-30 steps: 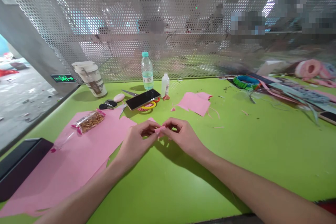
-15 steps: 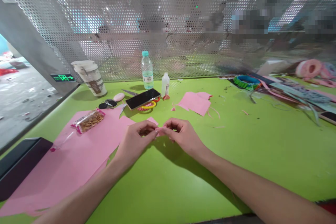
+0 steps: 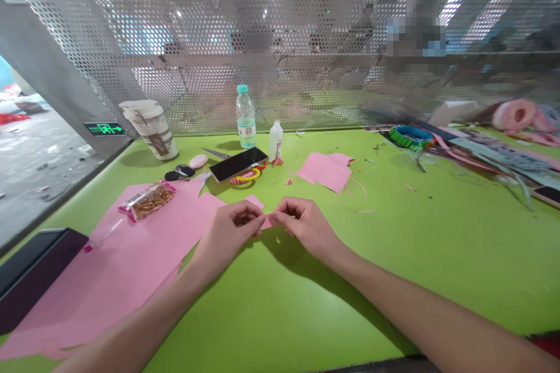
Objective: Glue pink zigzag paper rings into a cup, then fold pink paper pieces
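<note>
My left hand (image 3: 228, 232) and my right hand (image 3: 301, 226) meet over the green table (image 3: 394, 233), fingertips pinched together on a small piece of pink paper (image 3: 265, 220). Both hands are closed around it, and most of the piece is hidden by the fingers. A large pink paper sheet (image 3: 118, 268) lies just left of my left hand. Another cut pink sheet (image 3: 324, 170) lies beyond my right hand.
Behind the hands are a phone (image 3: 238, 164) on yellow-red scissors, a small white bottle (image 3: 275, 141), a water bottle (image 3: 245, 117), a paper cup (image 3: 151, 129) and a snack packet (image 3: 147, 202). A dark tablet (image 3: 30, 274) sits at the left edge. Craft scraps (image 3: 481, 145) crowd the right. A perforated metal screen stands behind.
The hands stay joined on the small pink piece and have dropped slightly toward the table; the fingers shifted a little on it.
</note>
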Available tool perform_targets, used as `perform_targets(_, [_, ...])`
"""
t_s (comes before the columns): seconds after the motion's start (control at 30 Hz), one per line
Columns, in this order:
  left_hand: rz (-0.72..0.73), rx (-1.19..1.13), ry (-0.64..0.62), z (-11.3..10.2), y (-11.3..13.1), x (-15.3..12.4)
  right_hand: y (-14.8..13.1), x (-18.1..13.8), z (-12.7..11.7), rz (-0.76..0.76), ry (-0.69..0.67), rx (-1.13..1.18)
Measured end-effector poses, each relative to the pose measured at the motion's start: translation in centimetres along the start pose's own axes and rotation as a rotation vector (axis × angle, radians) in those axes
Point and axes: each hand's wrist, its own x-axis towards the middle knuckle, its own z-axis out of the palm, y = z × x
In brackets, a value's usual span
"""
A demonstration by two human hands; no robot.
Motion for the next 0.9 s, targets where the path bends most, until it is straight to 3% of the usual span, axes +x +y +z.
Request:
perform_targets(0.4, [-0.044, -0.052, -0.08, -0.1, 0.6, 0.0, -0.3, -0.2, -0.2, -0.042, 0.0, -0.062])
perform_targets(0.67, [-0.053, -0.045, -0.035, -0.3, 0.9, 0.0, 0.4, 0.2, -0.5, -0.047, -0.004, -0.082])
perform_targets(0.8, [-0.031, -0.042, -0.1, -0.3, 1.0, -0.2, 0.3, 0.0, -0.4, -0.086, -0.003, -0.113])
perform_targets(0.9, [0.014, -0.019, -0.163, -0.1, 1.0, -0.4, 0.1, -0.3, -0.2, -0.089, -0.085, -0.102])
